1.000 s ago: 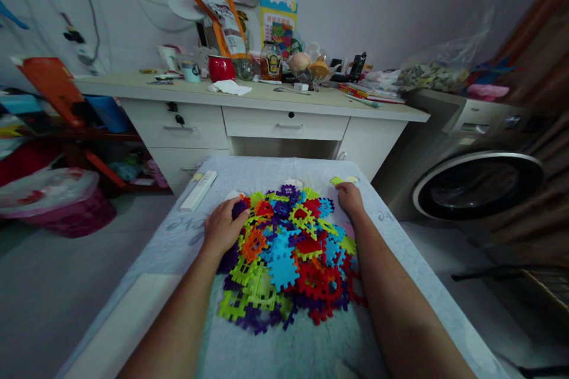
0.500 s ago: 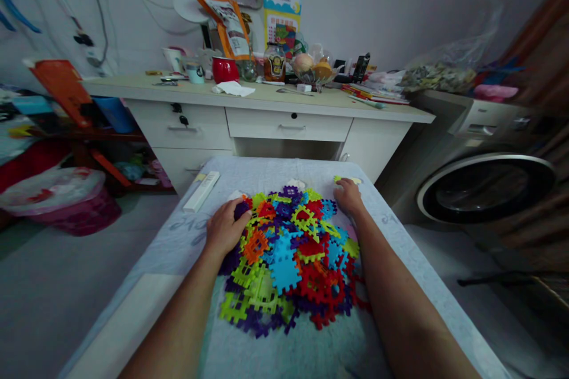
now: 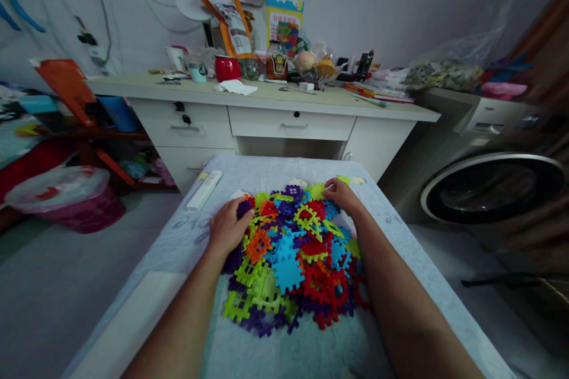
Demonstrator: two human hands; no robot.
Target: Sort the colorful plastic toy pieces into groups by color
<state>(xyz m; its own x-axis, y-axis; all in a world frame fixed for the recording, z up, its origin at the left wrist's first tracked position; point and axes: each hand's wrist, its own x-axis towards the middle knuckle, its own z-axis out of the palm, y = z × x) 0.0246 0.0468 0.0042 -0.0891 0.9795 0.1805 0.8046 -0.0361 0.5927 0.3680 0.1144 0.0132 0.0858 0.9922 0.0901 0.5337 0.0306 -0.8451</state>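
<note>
A heap of interlocking plastic building pieces [image 3: 287,269] with notched edges lies on the cloth-covered table, in purple, lime green, blue, red and orange. My left hand [image 3: 229,225] rests against the far left side of the heap. Its thumb and fingers are spread around a purple piece [image 3: 243,208], touching it. At the far right edge, my right hand [image 3: 343,196] has its fingers curled at a lime-green piece [image 3: 316,191]; its fingertips are partly hidden. Another lime-green piece [image 3: 343,179] lies just beyond that hand.
A long white box [image 3: 204,190] lies at the table's left. Behind stands a white desk [image 3: 267,100] with a red pot [image 3: 227,68], a jar [image 3: 277,61] and a glass fruit bowl [image 3: 326,74]. A washing machine [image 3: 484,130] is at right, a pink bin [image 3: 80,207] at left.
My right hand has moved left, off the lime-green piece at the far right, to the heap's edge. The left hand stays in place; the view has shifted slightly.
</note>
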